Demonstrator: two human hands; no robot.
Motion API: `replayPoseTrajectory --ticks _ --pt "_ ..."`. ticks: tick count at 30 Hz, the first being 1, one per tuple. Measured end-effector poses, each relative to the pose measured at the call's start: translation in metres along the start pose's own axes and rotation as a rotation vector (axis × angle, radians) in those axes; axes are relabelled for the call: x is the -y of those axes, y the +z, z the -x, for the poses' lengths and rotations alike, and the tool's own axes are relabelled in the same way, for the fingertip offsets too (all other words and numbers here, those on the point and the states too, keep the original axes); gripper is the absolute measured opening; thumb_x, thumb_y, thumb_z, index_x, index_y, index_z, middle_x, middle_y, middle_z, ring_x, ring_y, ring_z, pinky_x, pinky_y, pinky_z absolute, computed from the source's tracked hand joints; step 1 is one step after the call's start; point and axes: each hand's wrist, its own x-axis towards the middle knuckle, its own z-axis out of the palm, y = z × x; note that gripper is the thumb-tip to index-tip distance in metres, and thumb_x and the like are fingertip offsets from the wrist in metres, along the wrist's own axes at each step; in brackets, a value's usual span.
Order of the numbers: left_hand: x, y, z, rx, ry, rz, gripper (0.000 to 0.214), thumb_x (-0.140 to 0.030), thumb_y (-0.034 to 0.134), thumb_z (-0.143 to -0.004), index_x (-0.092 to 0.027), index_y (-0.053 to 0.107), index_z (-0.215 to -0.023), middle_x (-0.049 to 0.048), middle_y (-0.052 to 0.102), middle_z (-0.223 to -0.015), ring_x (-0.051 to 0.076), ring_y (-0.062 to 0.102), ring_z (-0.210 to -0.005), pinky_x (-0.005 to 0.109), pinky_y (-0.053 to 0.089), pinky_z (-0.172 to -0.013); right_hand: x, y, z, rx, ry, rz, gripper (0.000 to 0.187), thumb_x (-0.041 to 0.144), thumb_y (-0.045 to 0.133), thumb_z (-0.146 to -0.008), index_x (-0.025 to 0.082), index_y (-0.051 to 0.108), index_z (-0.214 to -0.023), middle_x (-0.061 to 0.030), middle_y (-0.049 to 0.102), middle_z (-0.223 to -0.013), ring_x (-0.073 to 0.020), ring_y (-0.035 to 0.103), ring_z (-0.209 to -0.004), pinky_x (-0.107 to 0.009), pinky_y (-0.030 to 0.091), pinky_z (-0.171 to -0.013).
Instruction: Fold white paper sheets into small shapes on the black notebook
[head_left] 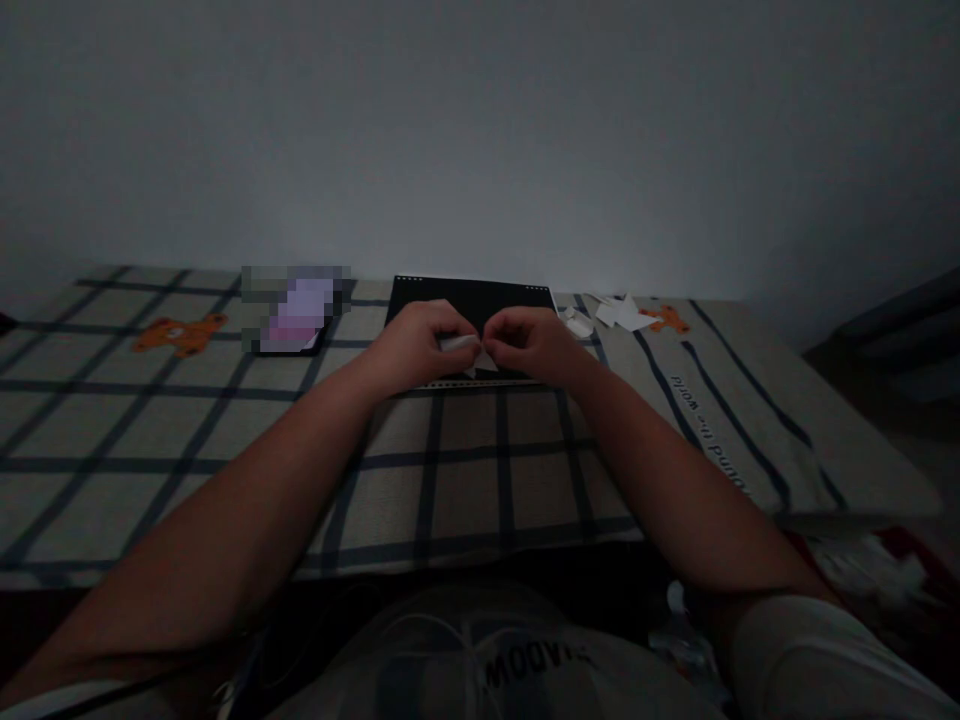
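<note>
A small piece of white folded paper (469, 350) sits between both my hands, over a black board (472, 296) on the checked bedcover. My left hand (420, 342) has its fingers curled and pinched on the paper's left side. My right hand (529, 342) is curled the same way and pinches the right side. The two hands almost touch at the fingertips. Most of the paper is hidden under the fingers.
A phone with a lit screen (298, 315) lies left of the board. Several white paper scraps (619, 313) lie to the right, near an orange bear print (666, 319). The checked cover (465, 470) ends at a plain wall behind; the bed's edge drops off at right.
</note>
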Motion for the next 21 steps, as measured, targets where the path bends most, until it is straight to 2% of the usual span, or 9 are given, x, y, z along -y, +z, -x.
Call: replayPoseTrajectory --ticks 7,13,21 --pt "-0.0012 -0.0008 -0.0003 0.018 -0.010 -0.028 0.013 -0.029 0.068 -0.084 -0.021 0.076 -0.079 0.0012 0.072 -0.080 0.016 0.066 -0.078 0.031 0.052 -0.078 0.0039 -0.0045 0.0016 0.022 -0.012 0.024 0.016 0.033 0.070 -0.080 0.018 0.068 -0.085 0.0015 0.063 -0.071 -0.0118 0.051 -0.066 -0.027 0.041 -0.061" --pt "-0.0017 0.0001 0.0001 0.016 0.002 -0.027 0.015 -0.032 0.067 -0.084 -0.021 0.077 -0.079 0.0015 0.073 -0.081 0.016 0.066 -0.079 0.031 0.053 -0.081 0.0054 -0.0034 0.0013 0.020 -0.029 0.079 0.013 0.030 0.066 -0.079 0.018 0.067 -0.083 0.0021 0.062 -0.071 -0.0117 0.051 -0.066 -0.027 0.039 -0.061" --pt "-0.0032 -0.0001 0.0005 -0.024 -0.002 0.001 0.019 -0.035 0.065 -0.085 -0.021 0.077 -0.081 0.0028 0.074 -0.084 0.017 0.066 -0.078 0.032 0.054 -0.079 0.0100 0.0043 0.0022 -0.082 -0.079 0.110 0.009 0.029 0.065 -0.078 0.020 0.065 -0.079 0.0018 0.061 -0.071 -0.0123 0.049 -0.067 -0.028 0.039 -0.063"
